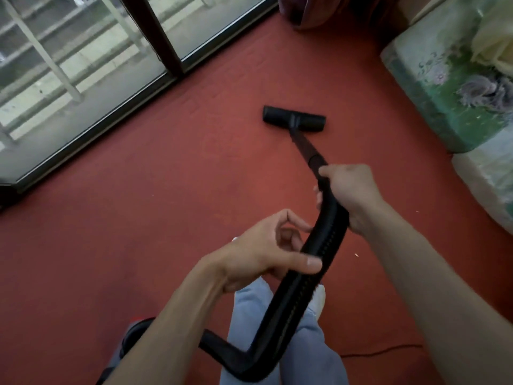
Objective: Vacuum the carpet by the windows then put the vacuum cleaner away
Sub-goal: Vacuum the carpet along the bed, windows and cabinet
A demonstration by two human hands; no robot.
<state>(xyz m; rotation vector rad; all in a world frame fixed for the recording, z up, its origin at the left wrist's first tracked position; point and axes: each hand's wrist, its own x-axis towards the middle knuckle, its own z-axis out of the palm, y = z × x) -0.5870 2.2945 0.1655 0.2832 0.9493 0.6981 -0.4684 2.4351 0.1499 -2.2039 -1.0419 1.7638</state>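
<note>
Field count for you, this moment:

- Two hands: your left hand, your right hand.
- One floor head, one wand, one ribbed hose.
- One red carpet.
- Two window panes: left pane, right pane.
- One dark frame post between the panes.
- Two plastic-wrapped bundles: green floral bundle, pale bundle.
- One thin cable.
- One pair of light blue trousers.

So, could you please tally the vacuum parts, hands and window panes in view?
Black vacuum parts: 3 (flat black floor head, rigid black wand, ribbed black plastic hose)
Hands: 2 (left hand, right hand)
Glass window panes: 2 (left pane, right pane)
Total: 7
</note>
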